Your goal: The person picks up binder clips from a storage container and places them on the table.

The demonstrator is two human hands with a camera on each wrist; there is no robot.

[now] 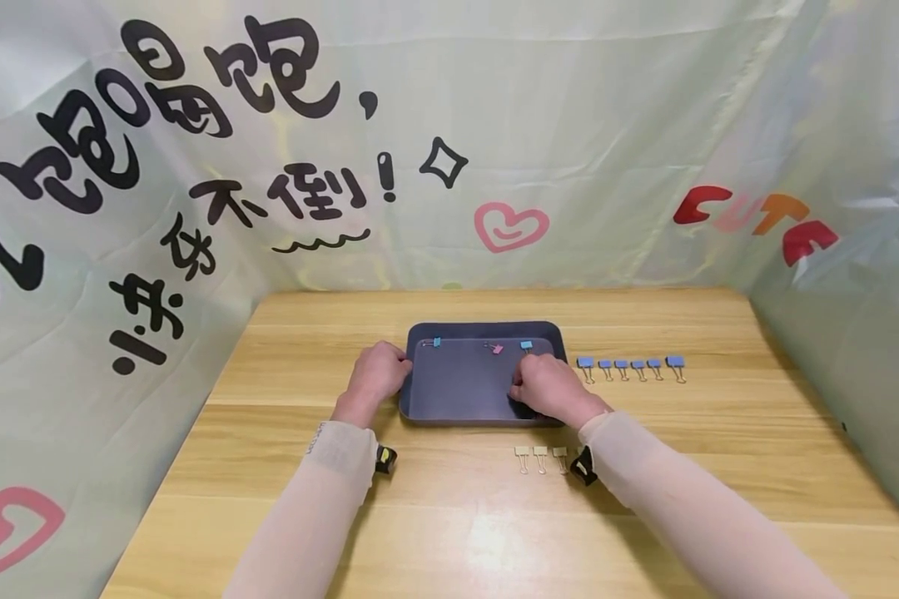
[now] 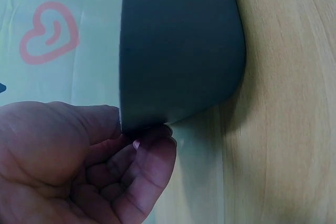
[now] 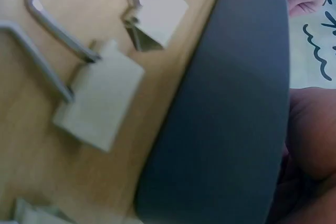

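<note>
A dark grey tray [image 1: 460, 383] lies on the table. My left hand [image 1: 378, 370] pinches its left rim between thumb and fingers, as the left wrist view shows up close beside the tray wall [image 2: 181, 45]. Over the right part of the tray is my right hand [image 1: 547, 387], fingers curled down inside; I cannot tell whether they hold something. Along the tray's far side lie a light blue binder clip [image 1: 437, 342], a pink binder clip [image 1: 498, 349] and another light blue binder clip [image 1: 526, 345], just beyond the right hand.
Several blue binder clips [image 1: 621, 364] form a row right of the tray. In front of it, cream binder clips [image 1: 540, 452] line up, partly hidden by the right wrist; one cream binder clip [image 3: 102, 100] shows large near the tray wall. A printed curtain [image 1: 569, 150] surrounds the table.
</note>
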